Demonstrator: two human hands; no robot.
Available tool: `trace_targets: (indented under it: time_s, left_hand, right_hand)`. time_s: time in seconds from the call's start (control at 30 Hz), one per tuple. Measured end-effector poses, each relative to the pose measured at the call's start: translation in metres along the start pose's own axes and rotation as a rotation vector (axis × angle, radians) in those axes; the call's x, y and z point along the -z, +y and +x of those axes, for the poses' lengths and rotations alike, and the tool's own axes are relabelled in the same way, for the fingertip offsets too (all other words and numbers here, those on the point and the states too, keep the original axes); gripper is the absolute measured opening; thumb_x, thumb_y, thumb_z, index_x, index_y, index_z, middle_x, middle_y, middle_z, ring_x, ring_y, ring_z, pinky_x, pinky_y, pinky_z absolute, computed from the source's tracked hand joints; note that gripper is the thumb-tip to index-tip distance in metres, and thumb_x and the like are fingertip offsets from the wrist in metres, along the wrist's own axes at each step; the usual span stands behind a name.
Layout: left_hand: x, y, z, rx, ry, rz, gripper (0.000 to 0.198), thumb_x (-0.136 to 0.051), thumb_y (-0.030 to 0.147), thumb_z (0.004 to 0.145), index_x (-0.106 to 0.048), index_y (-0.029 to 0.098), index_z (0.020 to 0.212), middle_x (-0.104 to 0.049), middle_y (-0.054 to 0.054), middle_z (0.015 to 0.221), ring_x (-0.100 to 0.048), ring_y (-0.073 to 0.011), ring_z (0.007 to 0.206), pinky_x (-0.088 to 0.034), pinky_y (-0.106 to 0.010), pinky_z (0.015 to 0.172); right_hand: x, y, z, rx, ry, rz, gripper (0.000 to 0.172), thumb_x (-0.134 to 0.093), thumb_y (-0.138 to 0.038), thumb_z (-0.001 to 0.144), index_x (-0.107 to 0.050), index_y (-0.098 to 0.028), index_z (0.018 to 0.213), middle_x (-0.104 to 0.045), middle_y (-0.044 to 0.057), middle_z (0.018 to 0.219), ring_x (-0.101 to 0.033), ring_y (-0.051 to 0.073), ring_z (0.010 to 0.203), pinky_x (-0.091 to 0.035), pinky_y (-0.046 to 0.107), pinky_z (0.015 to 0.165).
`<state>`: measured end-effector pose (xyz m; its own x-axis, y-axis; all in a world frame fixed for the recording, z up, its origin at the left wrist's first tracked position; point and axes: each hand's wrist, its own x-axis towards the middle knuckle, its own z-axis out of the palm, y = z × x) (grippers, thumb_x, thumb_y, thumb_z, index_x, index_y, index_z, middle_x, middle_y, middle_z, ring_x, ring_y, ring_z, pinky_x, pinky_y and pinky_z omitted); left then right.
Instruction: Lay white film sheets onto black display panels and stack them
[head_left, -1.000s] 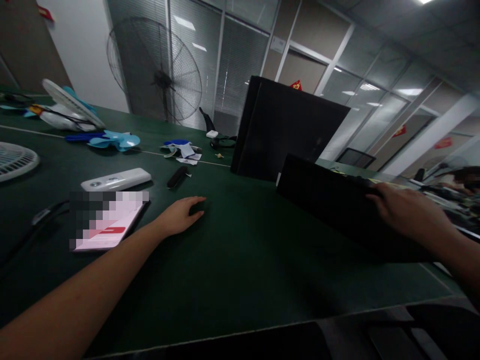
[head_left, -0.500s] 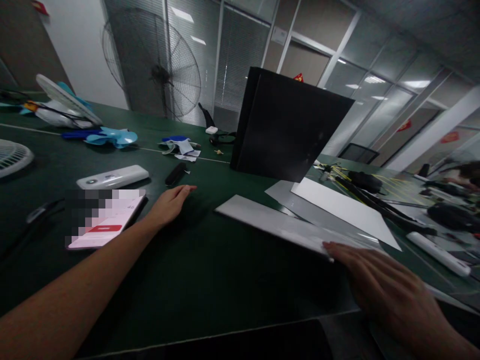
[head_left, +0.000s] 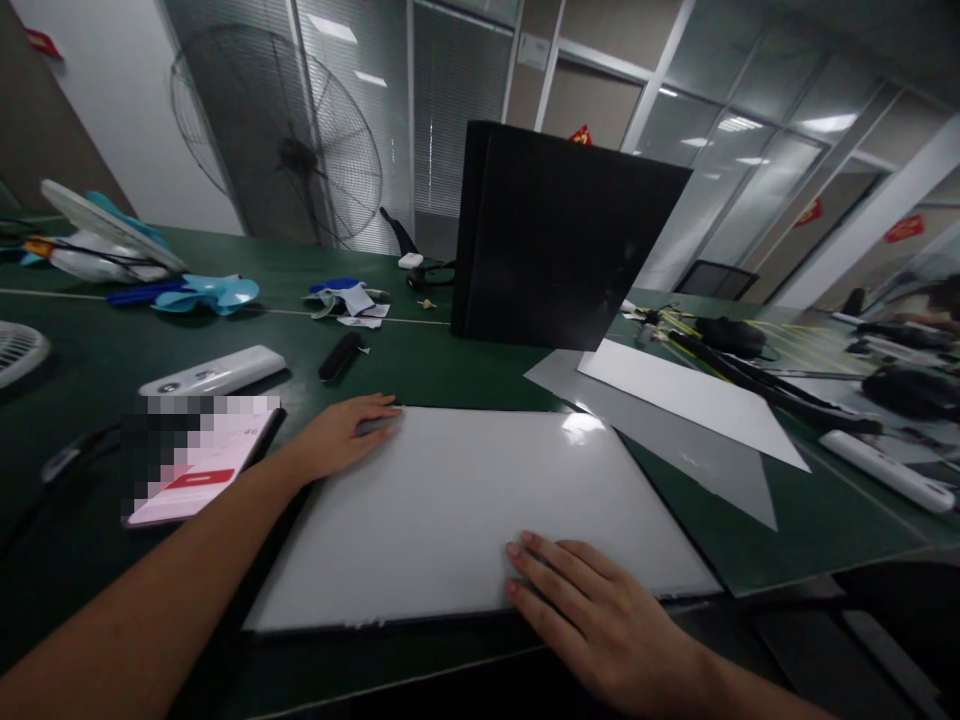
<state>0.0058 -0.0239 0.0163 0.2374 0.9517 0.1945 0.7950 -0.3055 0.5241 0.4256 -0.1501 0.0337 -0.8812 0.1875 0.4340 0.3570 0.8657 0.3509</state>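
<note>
A flat white glossy panel point(head_left: 457, 505) lies on the green table point(head_left: 450, 365) right in front of me. My left hand point(head_left: 341, 435) rests open at the panel's far left corner, fingertips touching its edge. My right hand point(head_left: 600, 620) lies flat and open on the panel's near right corner, fingers spread on the surface. Neither hand grips anything.
A tall black box point(head_left: 562, 245) stands behind the panel. White and grey sheets point(head_left: 675, 395) lie to the right. A phone point(head_left: 199, 465), a white remote point(head_left: 214, 372) and a black marker point(head_left: 339, 356) are at left, blue fan parts point(head_left: 202, 293) beyond. A standing fan point(head_left: 285, 150) is at the back.
My right hand brought the panel from the right and laid it flat in front of me. My left hand stayed nearly in place and now touches the panel's corner.
</note>
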Motion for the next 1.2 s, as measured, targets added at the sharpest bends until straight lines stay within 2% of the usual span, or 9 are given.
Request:
trace_targets:
  time_s: [0.27,0.4,0.47,0.53,0.63,0.8,0.97,1.1,1.2]
  left_hand:
    - [-0.001,-0.004,0.002,-0.043,-0.093,0.101,0.086,-0.029,0.084,0.097,-0.072,0.024,0.141,-0.045,-0.013,0.168,-0.039,-0.0364,0.157,-0.029,-0.058,0.129]
    - [-0.001,-0.002,0.0,-0.012,-0.097,0.128,0.087,-0.02,0.081,0.101,-0.064,0.024,0.15,-0.034,-0.012,0.173,-0.032,-0.0354,0.16,-0.024,-0.057,0.13]
    - [-0.002,-0.001,0.0,0.01,-0.071,0.119,0.089,-0.016,0.079,0.102,-0.058,0.021,0.155,-0.037,-0.013,0.172,-0.034,-0.0338,0.16,-0.025,-0.055,0.131]
    - [-0.002,0.001,-0.001,0.025,-0.039,0.112,0.09,-0.013,0.076,0.103,-0.055,0.018,0.157,-0.041,-0.013,0.17,-0.034,-0.0322,0.16,-0.025,-0.052,0.131]
    - [-0.001,0.004,-0.002,0.048,-0.04,0.133,0.089,-0.018,0.075,0.103,-0.05,0.014,0.161,-0.039,-0.015,0.171,-0.032,-0.0321,0.161,-0.027,-0.052,0.131]
    - [0.002,0.008,-0.004,0.053,-0.165,0.251,0.09,-0.043,0.08,0.093,-0.048,0.023,0.162,-0.022,-0.013,0.177,-0.023,-0.0396,0.163,-0.022,-0.06,0.13]
    - [0.002,0.01,-0.004,0.073,-0.199,0.262,0.09,-0.045,0.083,0.094,-0.04,0.03,0.166,-0.016,-0.011,0.178,-0.018,-0.0403,0.164,-0.018,-0.062,0.131]
    - [0.0,0.009,-0.005,0.038,-0.178,0.241,0.093,-0.045,0.084,0.093,-0.038,0.027,0.167,-0.021,-0.015,0.176,-0.021,-0.0402,0.163,-0.018,-0.063,0.13]
    - [-0.002,0.008,-0.005,0.018,-0.163,0.234,0.094,-0.047,0.083,0.094,-0.039,0.023,0.167,-0.024,-0.017,0.175,-0.024,-0.0392,0.163,-0.018,-0.063,0.13]
  right_hand:
    - [0.006,0.004,-0.007,-0.018,-0.086,-0.028,0.043,-0.045,-0.014,0.104,-0.069,-0.017,0.139,-0.062,0.009,0.151,-0.056,0.028,0.14,-0.035,0.047,0.125]
    - [-0.003,0.005,-0.019,-0.169,-0.181,-0.095,0.048,-0.056,-0.029,0.103,-0.062,-0.012,0.147,-0.054,0.016,0.157,-0.054,0.034,0.143,-0.042,0.048,0.12]
    - [-0.011,0.011,-0.028,-0.265,-0.263,-0.106,0.07,-0.063,-0.054,0.1,-0.056,-0.009,0.153,-0.049,0.021,0.16,-0.053,0.04,0.142,-0.047,0.054,0.116]
    - [-0.019,0.021,-0.038,-0.382,-0.35,-0.093,0.106,-0.062,-0.084,0.087,-0.05,-0.007,0.158,-0.045,0.026,0.161,-0.051,0.046,0.142,-0.051,0.06,0.112]
    - [-0.028,0.045,-0.049,-0.543,-0.467,-0.029,0.132,-0.049,-0.103,0.075,-0.044,-0.004,0.163,-0.038,0.03,0.164,-0.043,0.051,0.147,-0.047,0.066,0.114]
    - [-0.033,0.092,-0.06,-0.804,-0.652,0.017,0.108,-0.031,-0.089,0.095,-0.038,-0.009,0.167,-0.027,0.022,0.171,-0.03,0.045,0.157,-0.036,0.063,0.124]
    - [-0.038,0.125,-0.071,-0.953,-0.742,0.02,0.112,-0.033,-0.092,0.092,-0.026,-0.013,0.172,-0.018,0.015,0.175,-0.021,0.038,0.161,-0.028,0.058,0.13]
    - [-0.044,0.135,-0.081,-0.921,-0.652,-0.001,0.108,-0.034,-0.09,0.094,-0.031,-0.013,0.17,-0.025,0.018,0.173,-0.029,0.04,0.159,-0.034,0.062,0.126]
    - [-0.043,0.131,-0.083,-0.854,-0.536,-0.018,0.094,-0.037,-0.081,0.1,-0.039,-0.015,0.167,-0.035,0.019,0.169,-0.038,0.04,0.154,-0.039,0.065,0.121]
